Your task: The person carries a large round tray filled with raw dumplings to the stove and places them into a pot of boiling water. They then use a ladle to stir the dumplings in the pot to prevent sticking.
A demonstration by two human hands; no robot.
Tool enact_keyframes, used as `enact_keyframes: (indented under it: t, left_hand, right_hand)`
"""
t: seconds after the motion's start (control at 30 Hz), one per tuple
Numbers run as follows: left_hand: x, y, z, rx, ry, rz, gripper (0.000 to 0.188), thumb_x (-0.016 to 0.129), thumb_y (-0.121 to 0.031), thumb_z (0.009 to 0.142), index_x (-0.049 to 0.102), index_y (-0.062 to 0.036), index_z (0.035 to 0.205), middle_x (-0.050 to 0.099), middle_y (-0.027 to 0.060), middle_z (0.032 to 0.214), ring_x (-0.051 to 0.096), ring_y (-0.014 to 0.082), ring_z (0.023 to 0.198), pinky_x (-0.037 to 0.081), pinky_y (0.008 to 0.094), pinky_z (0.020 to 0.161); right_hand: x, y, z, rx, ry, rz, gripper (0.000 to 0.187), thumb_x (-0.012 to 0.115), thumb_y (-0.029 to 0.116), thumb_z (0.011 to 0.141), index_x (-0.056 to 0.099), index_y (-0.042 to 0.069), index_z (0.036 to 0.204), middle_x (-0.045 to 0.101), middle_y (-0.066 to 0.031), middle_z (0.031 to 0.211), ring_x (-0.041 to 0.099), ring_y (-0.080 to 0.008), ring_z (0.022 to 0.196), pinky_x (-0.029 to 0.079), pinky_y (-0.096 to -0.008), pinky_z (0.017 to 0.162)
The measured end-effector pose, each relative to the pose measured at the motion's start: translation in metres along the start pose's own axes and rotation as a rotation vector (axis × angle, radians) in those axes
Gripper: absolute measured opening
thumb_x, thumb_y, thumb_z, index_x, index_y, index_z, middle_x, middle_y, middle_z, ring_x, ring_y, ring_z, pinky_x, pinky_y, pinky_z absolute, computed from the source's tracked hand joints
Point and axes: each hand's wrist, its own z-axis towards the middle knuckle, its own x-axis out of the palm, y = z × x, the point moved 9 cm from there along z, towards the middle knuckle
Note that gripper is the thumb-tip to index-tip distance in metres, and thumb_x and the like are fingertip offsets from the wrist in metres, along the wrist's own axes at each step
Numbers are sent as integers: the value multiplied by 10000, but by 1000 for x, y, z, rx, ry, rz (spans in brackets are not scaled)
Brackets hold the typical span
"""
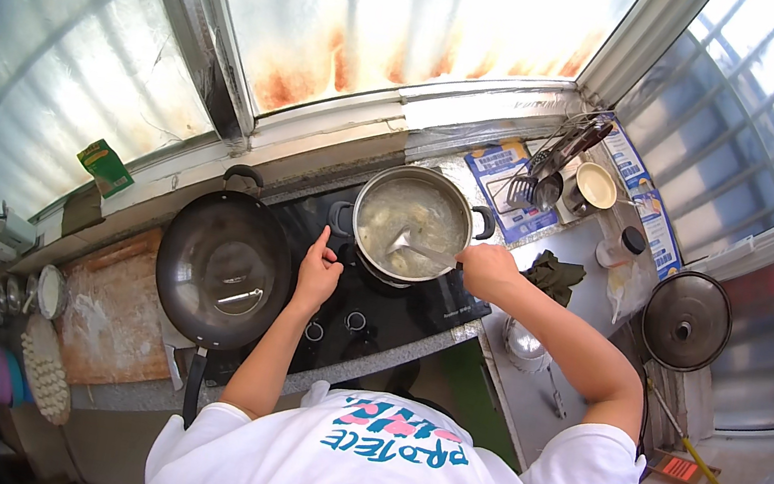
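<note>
A steel pot (472,217) full of cloudy broth with pale lumps stands on the black stove (368,295). My right hand (487,267) grips the handle of a metal ladle (412,244) whose bowl rests in the broth. My left hand (317,273) rests on the stove top just left of the pot, index finger pointing up, holding nothing.
A dark wok (223,269) with a long handle sits left of the pot. A floured wooden board (115,312) and a tray of dumplings (46,370) lie further left. Hanging utensils (545,171), a small cup (596,186), a dark cloth (554,274) and a glass lid (686,321) are to the right.
</note>
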Motion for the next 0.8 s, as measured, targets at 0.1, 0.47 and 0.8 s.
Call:
enact_keyframes:
  t: [0.1,0.47,0.8]
  left_hand:
    - [0,-2,0,15,4,3,774,567,78,732,336,-54,1459,480,12,912,490,83,706,457,217,658]
    - [-2,-4,-1,-19,-4,6,755,575,41,733,358,-59,1449,497,42,958,519,111,709,480,254,689]
    - [1,1,2,2,-5,9,790,568,87,733,316,-56,1468,471,-1,897,485,70,671,449,209,589]
  right_hand:
    - [-7,2,2,-30,-62,52,367,609,103,750,694,184,1098,683,-146,954,649,-313,919,518,-402,801]
    - [-116,4,-55,-43,-325,-282,172,590,101,804,706,140,925,652,-91,864,667,-271,866,531,-378,695]
    - [-127,30,-38,-331,-802,-671,78,600,159,779,636,98,812,555,-27,774,570,-188,734,419,-327,618]
